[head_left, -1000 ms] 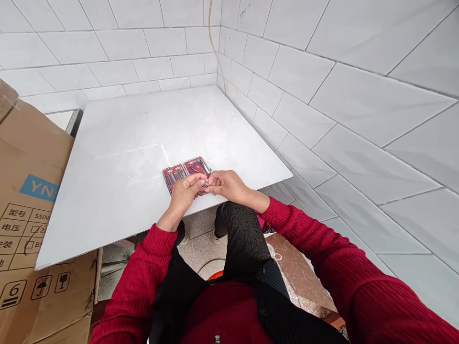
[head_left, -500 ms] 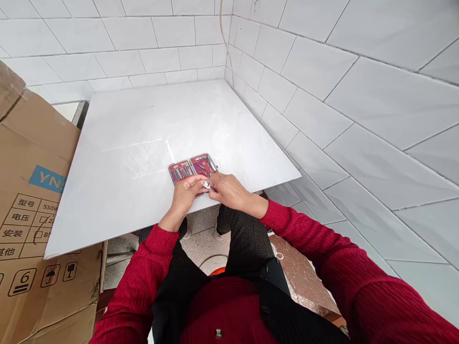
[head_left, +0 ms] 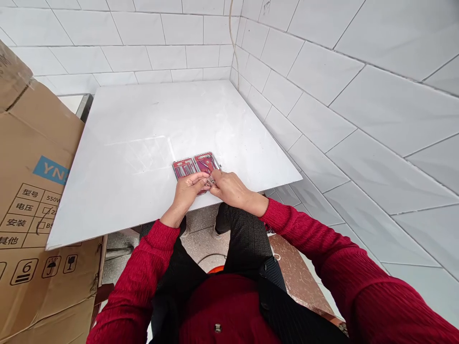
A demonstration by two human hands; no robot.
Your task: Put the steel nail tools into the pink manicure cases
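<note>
A small shiny metal tool, by its look a nail clipper [head_left: 211,180], is between my two hands over the table's near edge. My right hand [head_left: 231,187] is closed round it, its thumb and index finger at the upper end. The fingers of my left hand [head_left: 187,191] are pinched together against its other side, and the fingertips of both hands nearly meet. Just beyond them lies an opened manicure set [head_left: 185,167], its red-lined case holding several slim metal tools. My hands cover the near part of the case.
The white tabletop [head_left: 143,119] reaches back to the tiled walls [head_left: 322,119]. A large cardboard box [head_left: 43,134] stands against its left side. A thin hose [head_left: 234,43] hangs in the corner. Below the table edge are my legs [head_left: 247,243] and a brown patterned surface [head_left: 297,277].
The view has shifted slightly, so the table and case appear a little further right. The metal tool has turned a little between my fingers; both hands stay together on it.
</note>
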